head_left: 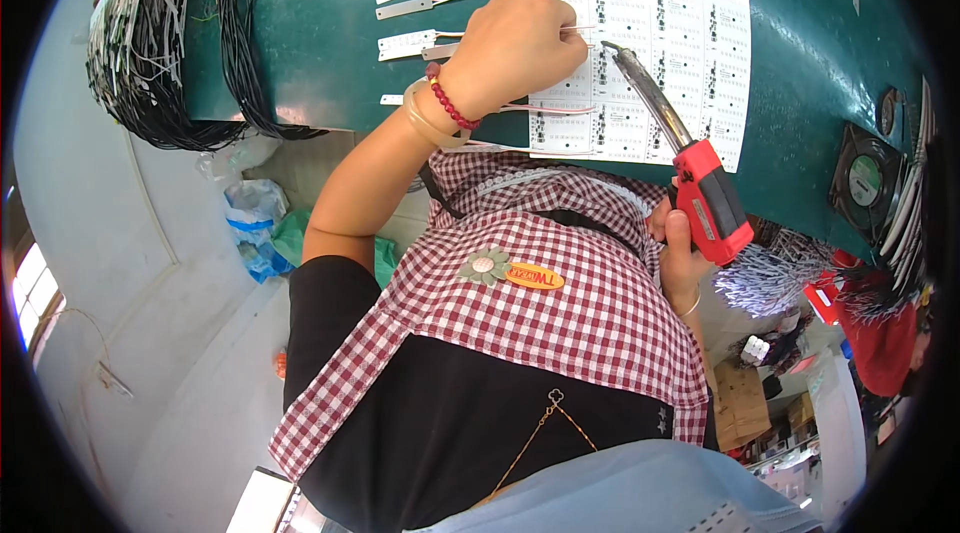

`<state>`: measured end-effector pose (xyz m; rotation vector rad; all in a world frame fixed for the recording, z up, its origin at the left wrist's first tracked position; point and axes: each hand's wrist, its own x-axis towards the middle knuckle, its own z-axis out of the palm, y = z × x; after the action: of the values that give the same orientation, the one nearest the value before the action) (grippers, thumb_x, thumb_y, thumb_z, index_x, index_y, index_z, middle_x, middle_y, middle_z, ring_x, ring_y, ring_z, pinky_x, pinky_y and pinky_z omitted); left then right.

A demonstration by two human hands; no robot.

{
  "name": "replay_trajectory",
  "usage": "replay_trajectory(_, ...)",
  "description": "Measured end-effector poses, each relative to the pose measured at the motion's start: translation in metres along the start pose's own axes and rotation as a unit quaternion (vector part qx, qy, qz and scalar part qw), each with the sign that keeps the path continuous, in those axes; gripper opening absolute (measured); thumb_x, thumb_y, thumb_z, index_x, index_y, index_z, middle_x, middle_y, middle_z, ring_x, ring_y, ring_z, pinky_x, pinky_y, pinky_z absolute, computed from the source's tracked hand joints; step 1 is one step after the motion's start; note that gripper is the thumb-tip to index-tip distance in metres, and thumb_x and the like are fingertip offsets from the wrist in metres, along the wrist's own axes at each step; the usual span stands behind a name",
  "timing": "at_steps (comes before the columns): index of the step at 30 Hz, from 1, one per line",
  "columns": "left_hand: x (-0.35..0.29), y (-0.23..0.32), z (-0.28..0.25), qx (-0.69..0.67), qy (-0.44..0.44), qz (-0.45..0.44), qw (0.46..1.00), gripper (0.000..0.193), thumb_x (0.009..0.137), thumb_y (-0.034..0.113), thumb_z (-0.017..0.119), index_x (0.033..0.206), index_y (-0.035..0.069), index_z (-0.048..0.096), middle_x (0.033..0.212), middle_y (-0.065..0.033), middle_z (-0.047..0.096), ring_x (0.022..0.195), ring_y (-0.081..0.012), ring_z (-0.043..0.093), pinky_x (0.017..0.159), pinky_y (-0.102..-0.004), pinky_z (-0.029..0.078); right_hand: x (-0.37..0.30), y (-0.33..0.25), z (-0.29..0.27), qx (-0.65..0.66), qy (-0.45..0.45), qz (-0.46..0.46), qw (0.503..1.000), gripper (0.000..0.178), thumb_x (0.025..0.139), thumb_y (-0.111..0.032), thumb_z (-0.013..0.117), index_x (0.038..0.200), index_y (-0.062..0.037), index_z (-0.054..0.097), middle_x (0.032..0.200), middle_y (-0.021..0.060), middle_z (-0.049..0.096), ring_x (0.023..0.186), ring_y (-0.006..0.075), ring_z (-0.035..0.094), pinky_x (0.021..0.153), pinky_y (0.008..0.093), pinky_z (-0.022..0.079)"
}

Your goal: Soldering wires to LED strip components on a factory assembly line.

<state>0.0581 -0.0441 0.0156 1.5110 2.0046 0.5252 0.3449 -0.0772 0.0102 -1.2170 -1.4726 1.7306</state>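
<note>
Looking down, I find much of the right hand cut off behind the red handle of the soldering gun it grips; only curled fingers and a wrist bangle show. The gun's metal barrel runs up and left from that hand, its tip just beside the knuckles of the left hand. That left hand is closed in a loose fist on the white circuit panel, pinching a thin wire whose end I can barely make out. What lies under the fist is hidden. Left of it, small white strips lie on the green bench. Farther left hang black cable bundles. Right of the gun hand sits a small fan. A checked apron blocks the bench's near edge.
</note>
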Motion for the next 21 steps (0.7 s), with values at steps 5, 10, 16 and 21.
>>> replay_trajectory(5,0.000,0.000,0.001,0.001,0.005,0.005,1.000,0.018,0.067,0.016,0.054,0.062,0.002,0.064,0.056,-0.0190,0.056,0.054,-0.0352,0.057,0.055,-0.0403,0.049,-0.001,0.004,0.001,-0.025,-0.001,0.003,1.000,0.031,0.089,-0.017,0.054,0.112,0.0035,0.047,0.066,0.0031,0.047,0.054,0.0094,0.041,0.052,0.0245,0.038)
replay_trajectory(10,-0.001,0.002,0.000,0.007,0.004,0.001,1.000,0.018,0.067,0.017,0.054,0.062,0.003,0.064,0.055,-0.0184,0.056,0.054,-0.0348,0.058,0.055,-0.0405,0.049,0.001,0.009,-0.004,-0.046,-0.037,-0.002,0.998,0.029,0.089,-0.017,0.054,0.108,0.0031,0.047,0.065,0.0030,0.047,0.054,0.0095,0.041,0.052,0.0244,0.037)
replay_trajectory(16,-0.001,0.001,0.001,0.003,0.013,0.018,1.000,0.017,0.067,0.016,0.054,0.062,0.003,0.064,0.056,-0.0175,0.057,0.055,-0.0341,0.058,0.055,-0.0403,0.049,-0.004,0.002,0.002,-0.015,0.005,0.009,1.000,0.030,0.089,-0.017,0.054,0.110,0.0037,0.046,0.067,0.0035,0.048,0.055,0.0097,0.041,0.052,0.0253,0.038)
replay_trajectory(21,-0.002,0.000,0.003,0.011,0.012,0.012,1.000,0.017,0.068,0.016,0.054,0.063,0.003,0.064,0.057,-0.0176,0.058,0.056,-0.0345,0.058,0.056,-0.0405,0.049,-0.001,-0.001,0.003,-0.008,-0.005,0.013,1.000,0.033,0.089,-0.015,0.054,0.114,0.0038,0.045,0.067,0.0041,0.048,0.055,0.0101,0.042,0.052,0.0257,0.038)
